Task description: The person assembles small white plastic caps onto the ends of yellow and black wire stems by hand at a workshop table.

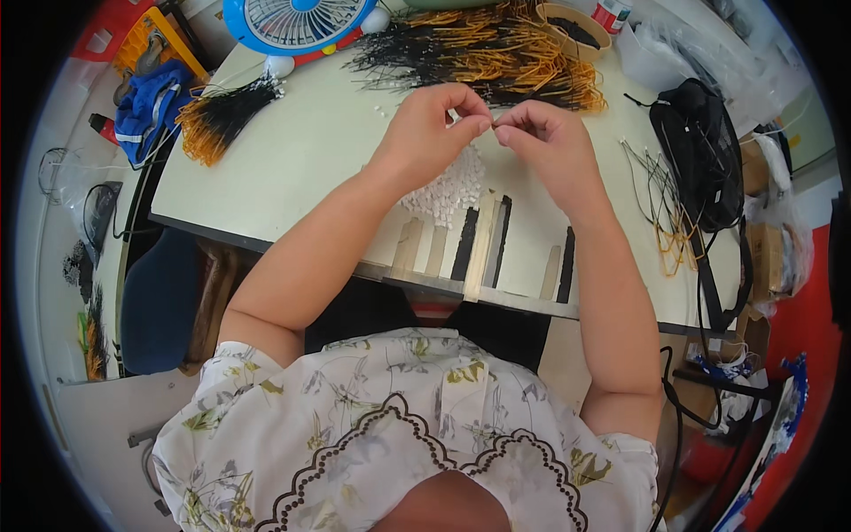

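My left hand (432, 133) and my right hand (557, 152) meet over the middle of the table, thumb and forefinger of each pinched together. Their fingertips almost touch; whatever they hold is too small to make out. Beneath and just nearer than the left hand spreads a heap of small white plastic pieces (448, 193). Beyond both hands lies a large bundle of black and orange wires (496, 58). Strips of black and tan tape (479, 248) run up from the table's near edge, between my forearms.
A smaller wire bundle (229, 111) lies at the table's left, near a blue fan (301, 19). On the right are loose wires (660, 199) and a black bag (698, 155) with a hanging strap. A round tub (576, 31) stands at the back. A chair (160, 301) is at the left.
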The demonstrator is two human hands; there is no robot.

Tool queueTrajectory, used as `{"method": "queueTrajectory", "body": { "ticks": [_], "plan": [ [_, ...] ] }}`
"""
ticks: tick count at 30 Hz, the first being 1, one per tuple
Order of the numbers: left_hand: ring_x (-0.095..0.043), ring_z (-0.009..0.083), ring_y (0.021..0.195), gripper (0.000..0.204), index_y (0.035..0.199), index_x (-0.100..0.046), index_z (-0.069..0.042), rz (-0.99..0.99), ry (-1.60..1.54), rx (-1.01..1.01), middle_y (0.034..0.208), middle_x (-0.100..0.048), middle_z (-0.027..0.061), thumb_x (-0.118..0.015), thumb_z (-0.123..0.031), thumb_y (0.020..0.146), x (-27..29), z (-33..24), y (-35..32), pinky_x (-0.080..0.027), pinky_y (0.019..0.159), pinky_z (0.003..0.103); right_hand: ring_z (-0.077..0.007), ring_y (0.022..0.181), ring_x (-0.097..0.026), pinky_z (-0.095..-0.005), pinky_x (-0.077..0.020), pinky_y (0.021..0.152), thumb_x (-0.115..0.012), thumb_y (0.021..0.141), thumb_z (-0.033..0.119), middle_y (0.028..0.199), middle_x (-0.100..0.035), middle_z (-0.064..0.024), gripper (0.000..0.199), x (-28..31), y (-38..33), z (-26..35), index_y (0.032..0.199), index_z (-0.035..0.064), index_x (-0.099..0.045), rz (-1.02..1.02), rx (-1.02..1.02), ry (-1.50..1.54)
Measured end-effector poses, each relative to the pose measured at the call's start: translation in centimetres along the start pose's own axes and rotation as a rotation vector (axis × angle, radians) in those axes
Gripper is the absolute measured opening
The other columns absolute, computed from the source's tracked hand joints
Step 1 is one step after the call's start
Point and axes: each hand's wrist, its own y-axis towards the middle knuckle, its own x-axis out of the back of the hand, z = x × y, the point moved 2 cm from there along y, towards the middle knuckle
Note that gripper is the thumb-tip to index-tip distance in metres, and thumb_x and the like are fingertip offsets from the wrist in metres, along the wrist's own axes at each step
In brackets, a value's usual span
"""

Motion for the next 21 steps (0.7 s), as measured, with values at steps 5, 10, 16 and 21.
{"method": "queueTrajectory", "body": {
  "ticks": [5, 10, 16, 21],
  "plan": [
    [-0.061, 0.0231, 0.085, 0.011, 0.09, -0.069, -0.005, 0.024, 0.091, -0.064, 0.085, -0.068, 0.0061, -0.068, -0.016, 0.085, -0.2, -0.4, -0.2, -0.047, 0.081, 0.035, -0.0055, 0.076, -0.056, -0.0211, -0.0431, 0.069, -0.069, 0.084, 0.004, 0.081, -0.064, 0.0025, 0.005, 0.8, 0.0, -0.8, 0.089, 0.0024, -0.068, -0.005, -0.078, 0.012],
    [-0.056, 0.0245, 0.094, 0.007, 0.082, -0.069, -0.007, 0.012, 0.246, -0.144, 0.086, -0.067, 0.0041, -0.069, -0.014, 0.08, 0.2, -0.4, -0.7, -0.043, 0.088, 0.038, -0.0054, 0.074, -0.055, -0.0217, -0.0418, 0.068, -0.069, 0.081, 0.004, 0.078, -0.063, 0.0025, 0.004, 1.2, -0.2, -0.2, 0.084, 0.0032, -0.067, -0.033, -0.122, -0.075],
    [-0.053, 0.0238, 0.098, 0.003, 0.074, -0.069, -0.012, 0.181, 0.593, -0.196, 0.08, -0.064, 0.0021, -0.072, -0.013, 0.074, -1.5, -1.1, -1.5, -0.031, 0.094, 0.044, -0.0054, 0.073, -0.054, -0.0221, -0.0412, 0.068, -0.069, 0.081, 0.004, 0.077, -0.062, 0.0031, 0.003, 1.2, -0.1, -0.5, 0.082, 0.0043, -0.066, -0.046, -0.063, -0.108],
    [-0.054, 0.0238, 0.097, 0.006, 0.072, -0.069, -0.011, 0.127, 0.721, -0.254, 0.078, -0.065, 0.0023, -0.074, -0.013, 0.072, -1.9, -1.9, -2.4, -0.031, 0.094, 0.044, -0.0053, 0.073, -0.053, -0.022, -0.0413, 0.068, -0.069, 0.081, 0.004, 0.077, -0.062, 0.0031, 0.003, 1.4, -0.1, -0.8, 0.081, 0.0041, -0.066, -0.065, -0.053, -0.104]
  ]
}}
